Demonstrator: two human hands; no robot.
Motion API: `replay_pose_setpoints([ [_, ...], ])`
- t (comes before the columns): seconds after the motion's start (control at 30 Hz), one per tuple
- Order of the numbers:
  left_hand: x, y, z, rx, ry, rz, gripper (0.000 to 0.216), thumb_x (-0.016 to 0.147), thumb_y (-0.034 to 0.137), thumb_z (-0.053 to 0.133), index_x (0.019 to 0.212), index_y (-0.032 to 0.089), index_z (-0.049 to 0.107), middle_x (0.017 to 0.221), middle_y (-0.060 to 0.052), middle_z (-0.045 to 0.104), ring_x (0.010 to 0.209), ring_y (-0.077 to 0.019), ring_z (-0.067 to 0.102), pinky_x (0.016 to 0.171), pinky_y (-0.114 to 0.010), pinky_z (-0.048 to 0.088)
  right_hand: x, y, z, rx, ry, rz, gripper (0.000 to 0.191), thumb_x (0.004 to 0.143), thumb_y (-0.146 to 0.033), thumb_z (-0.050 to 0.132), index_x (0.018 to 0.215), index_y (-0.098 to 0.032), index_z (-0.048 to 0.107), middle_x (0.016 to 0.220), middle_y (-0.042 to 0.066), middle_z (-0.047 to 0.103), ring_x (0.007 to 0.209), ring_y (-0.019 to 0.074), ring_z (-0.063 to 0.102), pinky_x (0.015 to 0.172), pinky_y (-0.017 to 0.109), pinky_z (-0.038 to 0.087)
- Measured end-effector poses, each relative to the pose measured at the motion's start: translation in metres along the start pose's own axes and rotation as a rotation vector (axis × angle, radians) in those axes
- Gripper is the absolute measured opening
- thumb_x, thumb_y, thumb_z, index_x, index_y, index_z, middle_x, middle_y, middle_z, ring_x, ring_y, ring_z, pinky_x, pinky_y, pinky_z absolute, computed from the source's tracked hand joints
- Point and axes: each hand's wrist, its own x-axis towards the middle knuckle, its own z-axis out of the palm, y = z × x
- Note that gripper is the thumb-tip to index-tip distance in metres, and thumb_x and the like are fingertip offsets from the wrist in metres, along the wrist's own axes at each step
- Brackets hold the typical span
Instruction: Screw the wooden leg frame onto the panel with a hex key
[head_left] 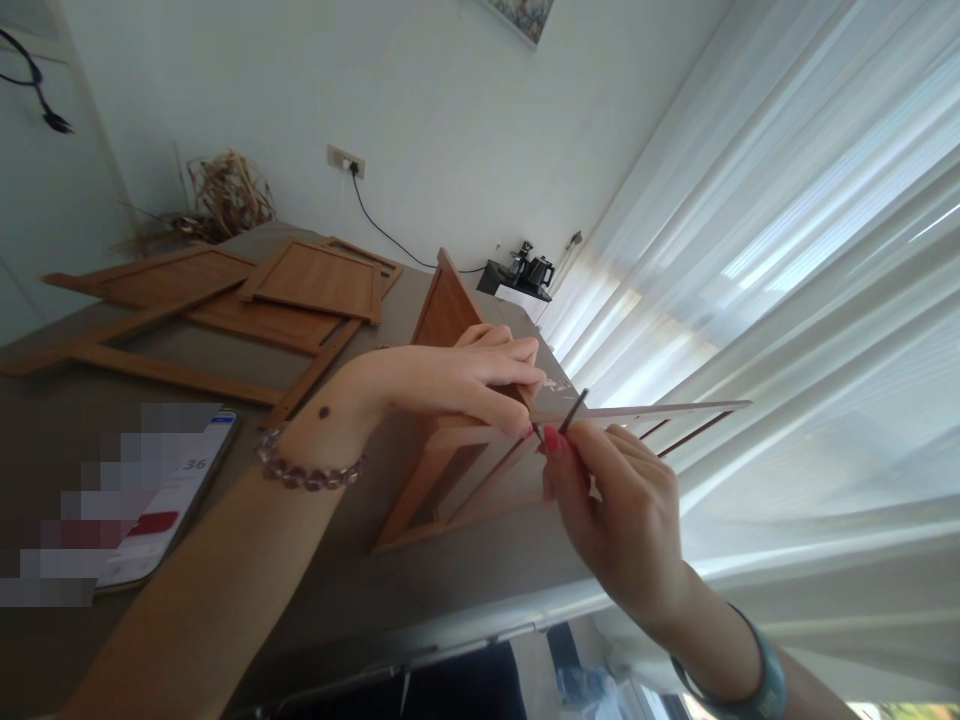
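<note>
A small wooden frame assembly stands on the dark table near its right edge. My left hand is closed around the top of this frame, gripping a thin wooden slat that juts right. My right hand pinches a thin dark tool, like a hex key, with its tip at the joint beside my left fingertips. A beaded bracelet sits on my left wrist and a green bangle on my right.
Flat wooden panels and frames lie across the far left of the table. A phone rests at the near left. Dried grass, a wall socket with cable and a kettle stand behind. White curtains fill the right.
</note>
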Motion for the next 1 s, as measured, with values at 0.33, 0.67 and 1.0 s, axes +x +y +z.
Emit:
replay_pose_setpoints([
  [0.33,0.000,0.002,0.000,0.011,-0.008,0.002,0.036,0.086,0.057,0.048,0.079,0.021,0.046,0.090,0.000,0.037,0.093,-0.0216,0.036,0.088,-0.034,0.027,-0.020,-0.036,0.037,1.189,0.219,0.948,0.034,0.094,-0.046,0.053,0.076,-0.020,0.064,0.043,-0.007,0.041,0.041,0.0056,0.028,0.042,0.019,0.025],
  [0.67,-0.001,0.003,0.000,-0.008,0.007,0.014,0.033,0.086,0.051,0.050,0.075,0.020,0.045,0.087,-0.001,0.039,0.091,-0.0215,0.038,0.089,-0.035,0.027,-0.018,-0.064,0.043,2.301,0.337,1.083,0.018,0.096,-0.031,0.053,0.088,-0.030,0.070,0.050,-0.012,0.012,0.042,0.0046,-0.001,0.041,0.014,0.019],
  [1.0,0.001,0.000,0.001,0.030,0.001,0.034,0.033,0.086,0.053,0.049,0.076,0.021,0.047,0.087,0.001,0.039,0.092,-0.0203,0.037,0.092,-0.034,0.024,-0.030,-0.040,0.058,1.853,0.101,1.035,0.036,0.086,-0.058,0.060,0.077,-0.024,0.068,0.045,-0.010,0.031,0.037,0.0032,0.019,0.040,0.016,0.022],
])
